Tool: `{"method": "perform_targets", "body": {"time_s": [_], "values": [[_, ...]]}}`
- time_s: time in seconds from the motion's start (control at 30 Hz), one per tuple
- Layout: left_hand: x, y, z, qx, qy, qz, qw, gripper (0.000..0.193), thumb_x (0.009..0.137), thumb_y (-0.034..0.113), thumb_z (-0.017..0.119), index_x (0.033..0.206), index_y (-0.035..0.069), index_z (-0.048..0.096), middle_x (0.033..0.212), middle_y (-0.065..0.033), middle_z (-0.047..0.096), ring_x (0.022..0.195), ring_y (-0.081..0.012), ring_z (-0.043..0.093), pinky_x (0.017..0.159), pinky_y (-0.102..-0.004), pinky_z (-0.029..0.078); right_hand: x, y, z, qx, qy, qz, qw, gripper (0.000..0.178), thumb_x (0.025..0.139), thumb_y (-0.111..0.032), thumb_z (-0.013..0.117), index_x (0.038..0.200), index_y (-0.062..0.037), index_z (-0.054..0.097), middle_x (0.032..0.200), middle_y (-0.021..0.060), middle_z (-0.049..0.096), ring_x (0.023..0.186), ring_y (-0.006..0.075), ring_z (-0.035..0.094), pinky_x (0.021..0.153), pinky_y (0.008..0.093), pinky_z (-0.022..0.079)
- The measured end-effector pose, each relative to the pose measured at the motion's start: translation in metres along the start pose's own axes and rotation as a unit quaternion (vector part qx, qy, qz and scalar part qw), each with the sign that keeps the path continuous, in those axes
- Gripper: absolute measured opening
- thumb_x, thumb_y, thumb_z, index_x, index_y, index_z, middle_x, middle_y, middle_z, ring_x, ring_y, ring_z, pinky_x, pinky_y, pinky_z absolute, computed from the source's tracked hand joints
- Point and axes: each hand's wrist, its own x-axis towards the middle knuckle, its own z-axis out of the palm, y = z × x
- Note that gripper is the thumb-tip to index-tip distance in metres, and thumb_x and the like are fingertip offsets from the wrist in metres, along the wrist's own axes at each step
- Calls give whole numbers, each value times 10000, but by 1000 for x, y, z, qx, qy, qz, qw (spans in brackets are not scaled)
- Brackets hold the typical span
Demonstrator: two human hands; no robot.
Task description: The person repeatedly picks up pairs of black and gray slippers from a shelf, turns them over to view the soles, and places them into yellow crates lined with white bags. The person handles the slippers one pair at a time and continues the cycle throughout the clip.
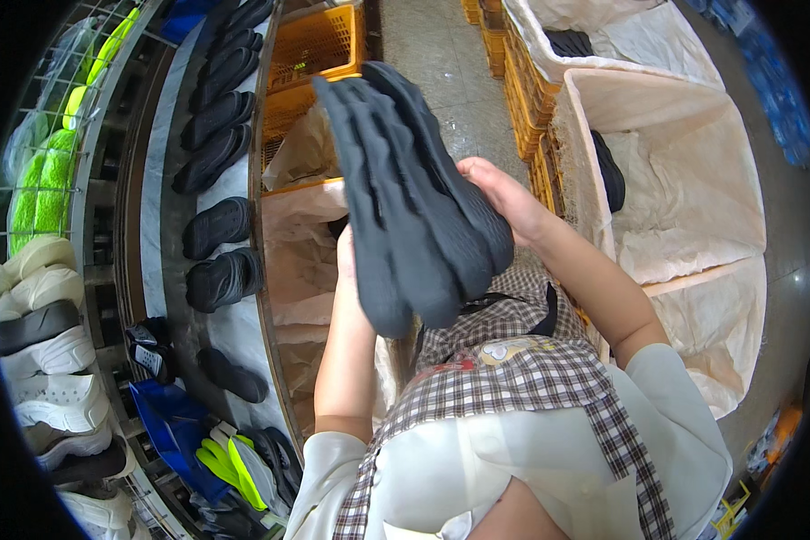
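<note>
A stack of several black foam shoes (405, 207) is held up in front of my chest, pressed side by side with their rounded ends toward me. My left hand (346, 256) supports the stack from its left side, most of its fingers hidden behind the shoes. On the other side, my right hand (504, 193) grips the stack's right edge, thumb and fingers against the outermost shoe. To the left, a row of black clogs (218, 225) lies along a long grey belt or bench (166, 180).
Fabric-lined bins (693, 171) stand at the right beside stacked orange crates (517, 99). More orange crates (319, 40) and lined bins (301, 234) border the bench. A rack at far left bears pale shoes (54, 360). Neon-yellow gloves (234, 463) lie at the lower left.
</note>
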Motion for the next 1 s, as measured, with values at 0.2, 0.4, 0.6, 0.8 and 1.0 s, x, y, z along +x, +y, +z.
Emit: {"method": "perform_targets", "body": {"time_s": [0.2, 0.4, 0.6, 0.8, 1.0], "values": [[13, -5, -10, 107, 80, -8, 991, 716, 862, 124, 579, 1458, 54, 189, 1340, -149, 449, 1141, -231, 529, 922, -347, 478, -1, 30, -17, -79, 34, 140, 986, 835, 882, -298, 624, 1460, -46, 77, 1409, 182, 352, 1280, 241, 402, 1048, 347, 363], [-11, -10, -44, 277, 148, 154, 937, 815, 875, 315, 634, 1462, 16, 155, 1474, -192, 265, 1344, -275, 304, 1105, -374, 256, 8, 68, -33, 49, -66, 154, 985, 858, 830, -423, 663, 1446, -56, 192, 1383, 128, 421, 1206, 211, 495, 993, 354, 447], [-78, 87, -131, 746, 432, 398, 313, 953, 698, 354, 777, 1420, 1, 264, 1434, -177, 348, 1376, -362, 229, 1091, -548, 197, 7, 74, -19, 105, -41, 183, 977, 694, 845, -489, 615, 1341, -42, 428, 1214, 166, 577, 1083, 240, 601, 896, 393, 526], [-101, 121, -161, 759, 511, 219, 340, 1004, 603, 374, 834, 1404, 81, 305, 1421, -117, 381, 1400, -291, 198, 1050, -650, 170, 9, 69, -10, 92, 7, 179, 979, 721, 823, -513, 629, 1317, -17, 457, 1201, 167, 587, 1052, 233, 617, 872, 380, 536], [-110, 130, -172, 795, 473, 188, 330, 787, 629, 363, 819, 1285, 108, 468, 1343, -79, 481, 1370, -257, 271, 1005, -658, 211, 13, 74, -19, 116, 3, 191, 975, 657, 788, -465, 680, 1247, -17, 538, 1134, 167, 625, 1004, 248, 641, 843, 412, 549]]}}
